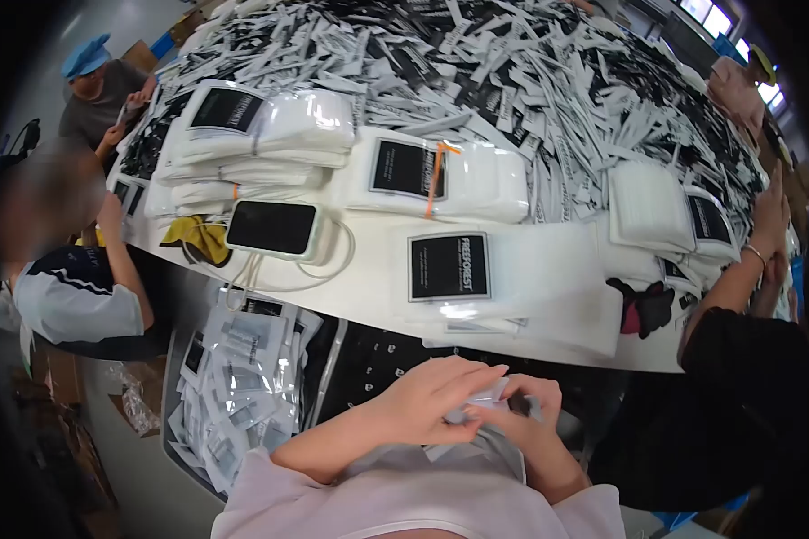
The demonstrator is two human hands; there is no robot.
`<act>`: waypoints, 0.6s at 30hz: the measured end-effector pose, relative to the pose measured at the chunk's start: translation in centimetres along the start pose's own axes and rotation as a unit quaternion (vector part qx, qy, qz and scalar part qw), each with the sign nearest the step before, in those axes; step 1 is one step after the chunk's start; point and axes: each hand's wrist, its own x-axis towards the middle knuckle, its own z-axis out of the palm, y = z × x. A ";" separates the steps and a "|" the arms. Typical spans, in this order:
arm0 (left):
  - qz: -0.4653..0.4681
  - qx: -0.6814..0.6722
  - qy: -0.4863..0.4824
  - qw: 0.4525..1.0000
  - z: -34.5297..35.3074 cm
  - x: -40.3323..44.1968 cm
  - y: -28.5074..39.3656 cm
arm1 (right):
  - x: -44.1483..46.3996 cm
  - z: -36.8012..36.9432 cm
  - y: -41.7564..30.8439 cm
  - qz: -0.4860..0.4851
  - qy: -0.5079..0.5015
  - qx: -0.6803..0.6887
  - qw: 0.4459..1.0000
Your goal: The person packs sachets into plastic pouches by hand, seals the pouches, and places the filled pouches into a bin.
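Close to my body, below the table's near edge, my left hand (431,395) and my right hand (532,415) meet with curled fingers. Between them is a small white plastic packet (485,395), partly hidden by the fingers. More pale plastic shows under the hands, but I cannot make out its shape. On the table ahead lies a flat stack of clear bags (530,269) with a black printed label (448,267) reading FREEFOREST.
A large heap of black and white packets (512,81) covers the table's far part. Bundled bags (458,175), a phone (272,226) with a white cable, and yellow gloves (198,239) lie nearer. A bin of packets (243,386) stands lower left. Several people surround the table.
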 end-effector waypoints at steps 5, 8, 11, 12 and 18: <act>-0.067 0.060 0.019 0.996 -1.6 -0.1 0.5 | 0.2 -0.5 -0.7 0.067 -0.037 0.023 0.997; -0.035 0.075 -0.025 0.996 -1.2 -0.7 1.0 | 0.7 -1.0 -0.7 0.027 -0.001 -0.109 0.994; -0.060 0.193 0.086 0.976 -1.4 -1.0 1.1 | 0.9 -2.6 1.9 -0.065 0.135 0.191 0.970; -0.094 0.217 0.090 0.967 -1.1 -1.1 0.7 | 1.6 -2.6 0.1 -0.107 0.154 0.287 0.939; -0.041 0.262 0.135 0.955 1.4 -0.8 -0.7 | 2.5 -0.4 -4.7 -0.053 -0.118 0.053 0.990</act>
